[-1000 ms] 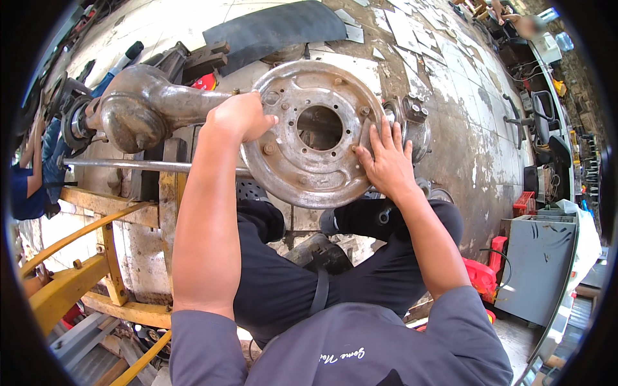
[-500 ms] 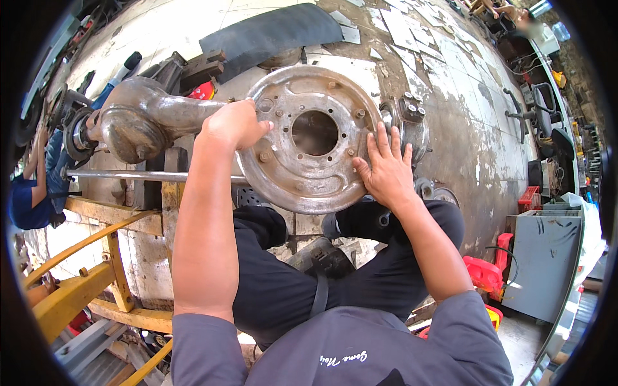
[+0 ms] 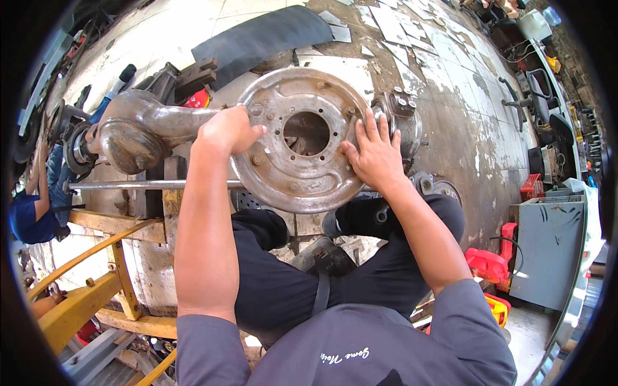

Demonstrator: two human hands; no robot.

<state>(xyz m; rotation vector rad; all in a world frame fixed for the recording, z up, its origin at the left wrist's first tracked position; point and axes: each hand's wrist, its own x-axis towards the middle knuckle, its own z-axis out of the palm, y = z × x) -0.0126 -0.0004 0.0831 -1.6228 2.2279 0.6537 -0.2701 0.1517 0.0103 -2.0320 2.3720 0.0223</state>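
Head view: left grip (image 3: 230, 130) clasps metal disc (image 3: 290, 175); flattened right grip (image 3: 377, 156) has moved higher.

Bright light, glare on the floor (image 3: 167, 38), curved edges perhaps slightly soft.

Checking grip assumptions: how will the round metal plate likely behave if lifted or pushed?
The round metal plate is probably stiff and fairly heavy, being broad, pressed-looking metal. Its circular outline could let it roll on edge. Its shiny patches may slip under the left hand at its edge and the flat right hand.
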